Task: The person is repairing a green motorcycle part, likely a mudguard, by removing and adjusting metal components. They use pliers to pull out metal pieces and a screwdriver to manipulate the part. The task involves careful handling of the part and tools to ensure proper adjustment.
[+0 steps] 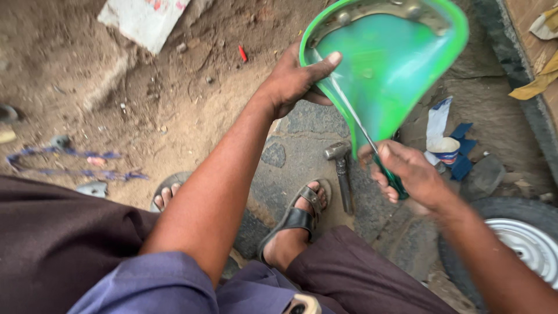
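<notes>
Head view, looking down past knees and forearms. Left hand [293, 78] clamped on the rim of a glossy green plastic bicycle-saddle shell [386, 64], thumb pressed flat over the inner edge, fingers wrapped behind. Shell held up in the air, hollow underside turned toward the camera, broad end uppermost with a grey metal rail [378, 10] and rivets along the top, narrow nose pointing down toward the right hand. Right hand [407, 174] closed tight around the dark green handle of a thin metal screwdriver [354, 116], shaft slanting up and left along the shell's inner left edge, tip near the left thumb. Hands apart, each gripping its own thing.

Below, on grey stone paving, a steel-headed hammer [342, 168] lying just beside a right foot in a black strapped sandal [299, 212]; second sandalled foot [168, 195] to the left, at the edge of the sandy dirt. Dark brown trousers over both knees, blue-grey cloth at the bottom of the frame. Rubber tyre with silver rim [523, 238] at lower right, close under the right forearm. Small white and blue tin [444, 150] among blue scraps on the ground, right of the saddle's nose. White sheet of paper [142, 20] on the dirt at upper left; small red bit [242, 53] nearby.
</notes>
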